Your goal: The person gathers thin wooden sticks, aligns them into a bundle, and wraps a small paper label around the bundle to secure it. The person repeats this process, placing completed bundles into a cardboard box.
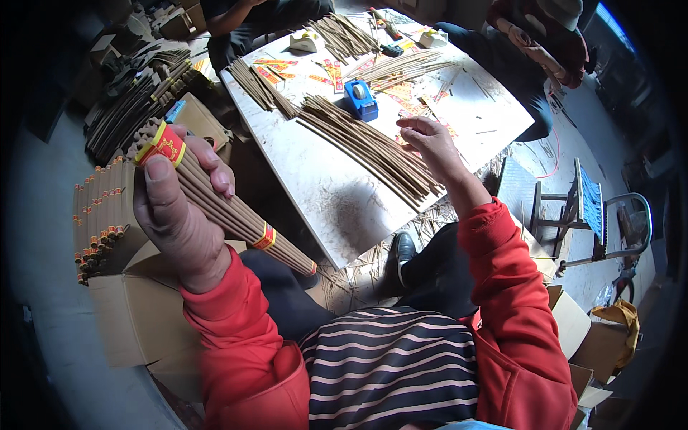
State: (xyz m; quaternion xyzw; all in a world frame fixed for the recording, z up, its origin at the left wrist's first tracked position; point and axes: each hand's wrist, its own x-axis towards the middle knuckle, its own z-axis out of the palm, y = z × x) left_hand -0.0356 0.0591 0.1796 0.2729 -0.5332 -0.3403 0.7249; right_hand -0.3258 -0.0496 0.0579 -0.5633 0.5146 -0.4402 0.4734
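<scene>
My left hand [175,208] is wrapped round a bundle of brown incense sticks [215,193], held tilted over the left side of my lap. Red and yellow paper bands [266,236] circle the bundle near its top, lower down and at its far end. Over the right part of the table, my right hand [433,143] hovers with loosely bent fingers apart and nothing visible between them. Below and left of it lies a spread of loose incense sticks [365,147]. A blue tape dispenser [360,100] stands just behind these sticks.
On the white table [344,215] are more sticks [261,89] and red-yellow paper labels [333,72]. Banded bundles [100,208] are stacked at left by a cardboard box [136,308]. Two other people sit across the table. A folding chair [588,208] stands at right.
</scene>
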